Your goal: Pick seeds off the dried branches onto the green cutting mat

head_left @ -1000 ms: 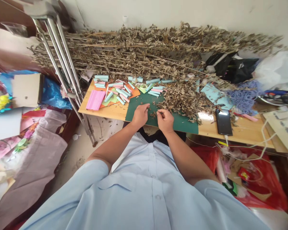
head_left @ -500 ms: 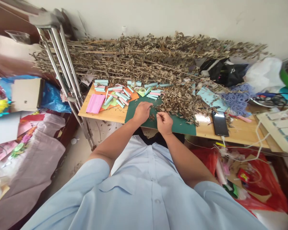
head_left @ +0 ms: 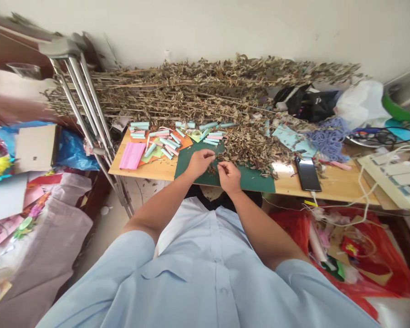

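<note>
Over a dark green mat point(head_left: 256, 183), my left hand point(head_left: 200, 164) has its fingers drawn together in a pinch. My right hand point(head_left: 230, 176) is curled close by, thumb against the fingertips, a small gap from the left. Whatever sits in either pinch is too small to make out. Dried leaf crumbs point(head_left: 212, 169) lie on the mat between the hands. Just right of them spreads a heap of dried leaves point(head_left: 253, 146). Rolled blue and pink paper tubes point(head_left: 213, 138) lie beyond the left hand.
Long dried leafy stalks point(head_left: 177, 93) cover the table's back along the wall. A pink paper pack point(head_left: 132, 156) is on the left, a phone point(head_left: 308, 174) with its cable on the right. Metal crutches point(head_left: 85, 105) lean at the left. A power strip point(head_left: 392, 175) sits far right.
My left hand's fingers have lifted from lying flat near the mat into a pinch. Both hands have come closer together. The whole view has shifted slightly.
</note>
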